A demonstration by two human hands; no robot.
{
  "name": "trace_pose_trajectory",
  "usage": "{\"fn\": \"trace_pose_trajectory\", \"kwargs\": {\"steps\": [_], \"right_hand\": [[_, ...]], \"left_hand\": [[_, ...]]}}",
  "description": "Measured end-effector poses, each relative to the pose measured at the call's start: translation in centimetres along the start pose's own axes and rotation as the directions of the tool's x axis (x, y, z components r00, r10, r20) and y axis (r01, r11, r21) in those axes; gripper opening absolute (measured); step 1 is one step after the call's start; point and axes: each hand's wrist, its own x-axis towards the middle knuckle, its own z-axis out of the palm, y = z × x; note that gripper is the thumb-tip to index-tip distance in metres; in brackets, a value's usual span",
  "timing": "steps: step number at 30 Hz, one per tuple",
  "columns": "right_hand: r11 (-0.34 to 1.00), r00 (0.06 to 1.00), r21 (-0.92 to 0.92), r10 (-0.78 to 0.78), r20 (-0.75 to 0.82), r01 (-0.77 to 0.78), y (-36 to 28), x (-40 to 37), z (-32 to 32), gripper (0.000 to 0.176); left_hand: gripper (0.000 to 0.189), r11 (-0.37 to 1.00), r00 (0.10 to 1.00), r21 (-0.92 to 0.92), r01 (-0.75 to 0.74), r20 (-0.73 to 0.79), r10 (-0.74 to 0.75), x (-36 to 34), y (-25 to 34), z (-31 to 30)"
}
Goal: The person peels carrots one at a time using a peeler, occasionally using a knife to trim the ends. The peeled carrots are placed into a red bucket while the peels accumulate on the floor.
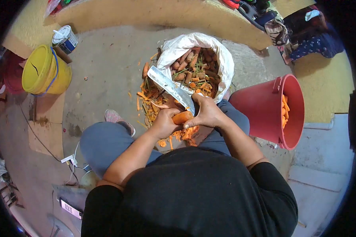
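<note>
My left hand (165,123) is closed round an orange carrot (182,117) in front of my lap. A broad knife (171,89) is in my right hand (205,113), its blade pointing up and to the left, its lower end against the carrot. The right thumb lies near the carrot's end. Orange peelings (150,108) lie in a heap on the floor under and beyond my hands. Just beyond them stands an open white sack (226,65) with unpeeled carrots (192,65) and green stalks inside.
A red bucket (259,106) holding orange carrot pieces (284,110) leans at the right. At the left stand a yellow bucket (63,79) and a white tub (68,42). A power strip (68,159) with cables and a phone (71,208) lie lower left. A low wall (154,17) runs behind.
</note>
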Motion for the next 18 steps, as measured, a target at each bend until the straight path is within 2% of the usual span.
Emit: {"fn": "trace_pose_trajectory", "kwargs": {"steps": [2,5,8,12,15,18], "right_hand": [[0.999,1.0,0.041,-0.019,0.024,0.018,0.1,0.1,0.0,0.084],[0.996,0.991,0.076,0.028,0.131,-0.038,-0.4,0.2,-0.1,0.078],[0.996,0.995,0.07,-0.063,0.075,0.058,0.3,0.1,0.7,0.072],[0.991,0.994,-0.069,-0.111,-0.003,0.111,-0.1,-0.1,0.5,0.066],[0.991,0.994,-0.082,-0.109,0.01,0.109,0.6,0.0,0.8,0.062],[0.989,0.991,-0.054,-0.135,-0.001,0.135,1.7,-0.1,1.5,0.059]], "left_hand": [[0.024,1.0,1.0,-0.026,0.014,-0.011,-0.014,0.0,-0.1,0.2],[0.021,1.0,1.0,0.001,0.026,-0.003,-0.026,-0.1,0.2,0.1],[0.023,0.992,0.997,0.101,0.074,0.016,-0.076,-0.1,-0.6,0.2],[0.024,0.977,0.993,0.179,0.119,-0.019,-0.117,-0.1,-0.7,0.4],[0.024,0.988,1.0,0.155,0.026,-0.021,-0.023,0.2,-1.9,0.7],[0.024,0.985,1.0,0.168,0.023,-0.014,-0.021,0.4,-2.1,0.9]]}}
